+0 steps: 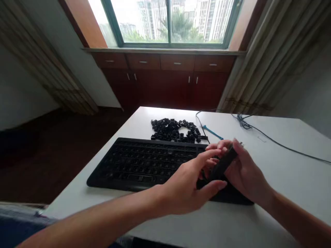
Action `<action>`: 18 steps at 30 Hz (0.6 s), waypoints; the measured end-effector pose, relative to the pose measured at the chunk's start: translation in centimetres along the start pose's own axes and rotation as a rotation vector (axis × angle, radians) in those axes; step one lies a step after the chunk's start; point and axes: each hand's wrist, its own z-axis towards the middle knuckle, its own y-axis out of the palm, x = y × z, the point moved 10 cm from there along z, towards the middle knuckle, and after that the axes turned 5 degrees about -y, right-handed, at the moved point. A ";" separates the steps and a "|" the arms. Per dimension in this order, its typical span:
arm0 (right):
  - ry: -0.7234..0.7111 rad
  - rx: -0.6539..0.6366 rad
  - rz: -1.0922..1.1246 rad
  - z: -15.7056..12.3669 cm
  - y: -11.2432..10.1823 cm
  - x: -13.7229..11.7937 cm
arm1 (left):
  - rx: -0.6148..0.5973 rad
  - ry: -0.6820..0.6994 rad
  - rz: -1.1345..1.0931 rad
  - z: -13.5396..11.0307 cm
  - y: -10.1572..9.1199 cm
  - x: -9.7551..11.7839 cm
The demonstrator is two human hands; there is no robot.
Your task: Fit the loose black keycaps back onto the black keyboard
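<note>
A dark bar (223,164) is grasped by the right hand (245,169), with the thumb laid along its upper end and the fingers curled behind. The left hand (188,184) is brought round the lower end, thumb and fingers parted about it; whether it is pinched there or merely steadied cannot be told. The bar is tilted, its upper end leaned toward the right hand, presumably so that both ends can be reached at once.

Directly beneath the grip, the right part of the keyboard (139,162) is covered by the hands; the rest is stretched out to the left, flat on the table (287,175), where it is probably well supported. Just beyond its far edge, ahead and left of the grip, black caps (168,129) are heaped (loosely, with a gap among them), likely to be kept together within reach. Nearer the fingers, a blue tool (213,132) is laid aside. A cord (280,141) is trailed off rightward.
</note>
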 end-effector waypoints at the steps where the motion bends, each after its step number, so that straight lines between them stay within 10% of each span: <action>1: -0.006 0.031 -0.042 0.0 -0.6 -0.1 | -0.003 -0.023 -0.032 0.1 -0.1 -0.2; 18: -0.099 0.263 -0.234 -0.2 -3.3 -2.4 | 0.213 -0.117 -0.560 0.6 -2.1 -1.6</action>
